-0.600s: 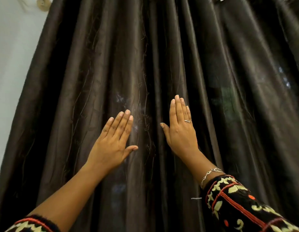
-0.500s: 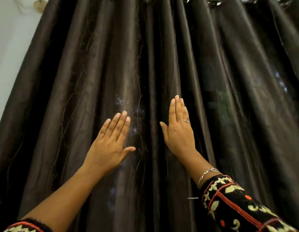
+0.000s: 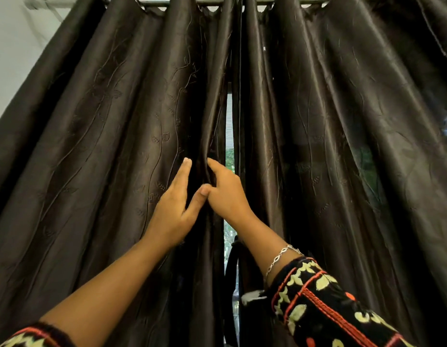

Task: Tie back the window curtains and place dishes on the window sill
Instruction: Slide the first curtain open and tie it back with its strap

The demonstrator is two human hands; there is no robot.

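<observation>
Dark brown embossed satin curtains [image 3: 342, 146] hang from a silver metal rod [image 3: 280, 0] along the top edge of the frame and fill most of the view, with a narrow slit of daylight at centre. The left hand [image 3: 172, 211] lies flat and open on the left-side panel [image 3: 112, 171] just beside the slit, fingers straight, thumb tip touching the right hand [image 3: 227, 196]. The right hand grips that panel's inner edge, fingers curled out of sight behind the fold; a silver chain bracelet [image 3: 280, 256] circles its wrist
</observation>
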